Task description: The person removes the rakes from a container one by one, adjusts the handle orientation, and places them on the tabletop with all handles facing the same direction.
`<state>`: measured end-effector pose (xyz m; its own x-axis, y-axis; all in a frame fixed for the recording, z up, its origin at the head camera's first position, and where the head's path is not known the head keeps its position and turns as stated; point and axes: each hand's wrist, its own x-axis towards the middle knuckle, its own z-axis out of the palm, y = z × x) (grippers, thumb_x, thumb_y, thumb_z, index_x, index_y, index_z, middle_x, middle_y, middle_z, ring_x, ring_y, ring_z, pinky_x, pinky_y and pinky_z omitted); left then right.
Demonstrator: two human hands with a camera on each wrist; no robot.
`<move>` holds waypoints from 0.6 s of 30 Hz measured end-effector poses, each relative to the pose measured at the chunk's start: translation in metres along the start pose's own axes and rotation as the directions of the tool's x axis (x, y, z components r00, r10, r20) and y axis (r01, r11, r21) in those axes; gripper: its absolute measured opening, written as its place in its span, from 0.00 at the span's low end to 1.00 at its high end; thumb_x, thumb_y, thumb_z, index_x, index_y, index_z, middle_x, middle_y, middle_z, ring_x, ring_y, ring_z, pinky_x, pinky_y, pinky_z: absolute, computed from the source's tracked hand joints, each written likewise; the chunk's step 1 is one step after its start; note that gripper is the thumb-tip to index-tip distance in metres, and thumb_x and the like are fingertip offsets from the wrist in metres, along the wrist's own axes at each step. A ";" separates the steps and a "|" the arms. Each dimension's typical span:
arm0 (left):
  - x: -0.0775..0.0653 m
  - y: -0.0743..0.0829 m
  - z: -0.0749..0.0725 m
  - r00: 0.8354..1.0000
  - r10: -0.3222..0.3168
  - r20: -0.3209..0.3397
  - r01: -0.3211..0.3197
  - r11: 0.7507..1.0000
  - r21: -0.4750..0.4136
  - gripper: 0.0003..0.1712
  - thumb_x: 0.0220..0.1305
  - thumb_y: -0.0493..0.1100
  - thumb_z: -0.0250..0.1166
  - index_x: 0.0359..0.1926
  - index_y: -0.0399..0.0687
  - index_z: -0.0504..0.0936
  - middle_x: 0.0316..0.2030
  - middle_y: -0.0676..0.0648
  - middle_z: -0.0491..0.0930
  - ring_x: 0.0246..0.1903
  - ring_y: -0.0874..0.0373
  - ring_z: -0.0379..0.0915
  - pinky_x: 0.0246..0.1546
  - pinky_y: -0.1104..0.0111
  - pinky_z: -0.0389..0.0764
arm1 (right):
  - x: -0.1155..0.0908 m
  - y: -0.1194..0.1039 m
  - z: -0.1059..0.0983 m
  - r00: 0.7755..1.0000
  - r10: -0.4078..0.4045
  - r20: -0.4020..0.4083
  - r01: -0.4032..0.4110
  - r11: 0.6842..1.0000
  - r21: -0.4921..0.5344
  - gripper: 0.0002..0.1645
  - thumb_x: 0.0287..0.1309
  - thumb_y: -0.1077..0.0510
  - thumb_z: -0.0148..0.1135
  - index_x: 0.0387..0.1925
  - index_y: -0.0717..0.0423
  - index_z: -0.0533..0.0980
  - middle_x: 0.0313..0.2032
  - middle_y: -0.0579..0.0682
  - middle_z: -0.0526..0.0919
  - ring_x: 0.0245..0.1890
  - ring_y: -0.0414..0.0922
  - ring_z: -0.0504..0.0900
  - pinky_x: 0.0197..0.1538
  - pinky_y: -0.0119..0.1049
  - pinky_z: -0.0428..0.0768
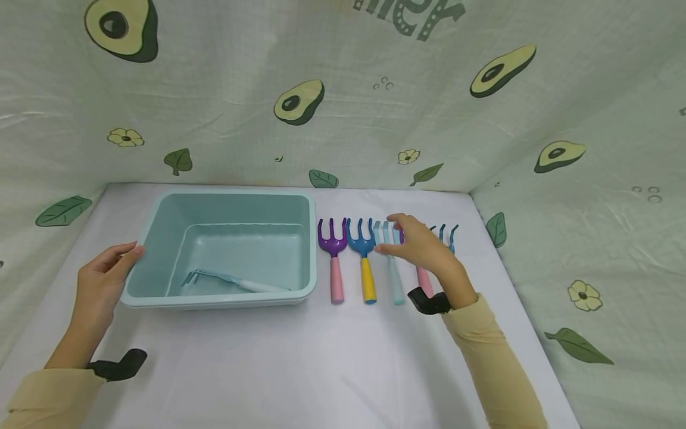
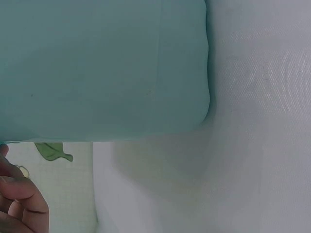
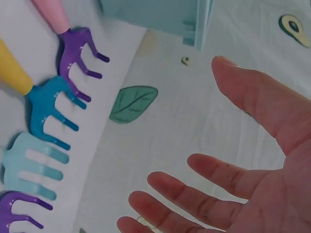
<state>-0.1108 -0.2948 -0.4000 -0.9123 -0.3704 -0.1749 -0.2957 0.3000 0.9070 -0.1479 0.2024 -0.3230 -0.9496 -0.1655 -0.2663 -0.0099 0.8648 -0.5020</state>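
Observation:
A light blue plastic basin (image 1: 236, 301) sits on the left of the table, and my left hand (image 1: 104, 274) grips its left rim, thumb on top. Inside the basin lies a light blue hand rake (image 1: 241, 282). My right hand (image 1: 418, 241), fingers spread and holding nothing, is over a row of toy garden forks. Beneath its fingertips is a light blue fork (image 1: 395, 277). To the left stand a blue fork with a yellow handle (image 1: 367, 274) and a purple fork with a pink handle (image 1: 335, 274). My right hand and forearm partly cover a pink-handled purple fork (image 1: 424, 280).
Blue tines (image 1: 452, 238) of another tool show beyond my right wrist. The white tabletop (image 1: 257, 369) extends in front of the basin. A cloth with avocado and leaf prints (image 1: 214, 107) hangs behind and along the sides.

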 end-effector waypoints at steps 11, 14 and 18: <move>0.000 -0.001 0.001 1.000 -0.002 -0.009 0.003 1.000 0.014 0.22 0.62 0.55 0.59 0.57 0.58 0.76 0.32 0.72 0.71 0.29 0.76 0.68 0.23 0.83 0.73 | 0.013 -0.061 0.003 0.989 -0.141 0.041 0.145 0.986 -0.086 0.44 0.51 0.43 0.66 0.65 0.55 0.61 0.60 0.57 0.69 0.60 0.53 0.68 0.55 0.50 0.75; 0.000 -0.001 0.000 1.000 0.001 -0.008 -0.001 1.000 0.015 0.22 0.62 0.55 0.59 0.56 0.58 0.76 0.32 0.72 0.71 0.29 0.76 0.68 0.23 0.83 0.73 | 0.017 -0.077 0.006 0.985 -0.163 0.065 0.170 0.977 -0.127 0.44 0.51 0.42 0.66 0.65 0.53 0.61 0.60 0.55 0.68 0.61 0.51 0.68 0.56 0.50 0.74; 0.000 -0.001 0.000 1.000 -0.002 -0.001 0.002 1.000 0.012 0.22 0.62 0.55 0.59 0.56 0.58 0.76 0.32 0.72 0.71 0.29 0.76 0.69 0.23 0.83 0.73 | 0.021 -0.097 0.011 0.978 -0.183 0.096 0.199 0.962 -0.188 0.45 0.49 0.40 0.67 0.65 0.51 0.61 0.63 0.53 0.66 0.62 0.50 0.66 0.58 0.50 0.72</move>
<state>-0.1101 -0.2952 -0.4008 -0.9115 -0.3719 -0.1759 -0.3005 0.3099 0.9020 -0.1632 0.1102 -0.2889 -0.8971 -0.3661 -0.2475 -0.2572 0.8880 -0.3811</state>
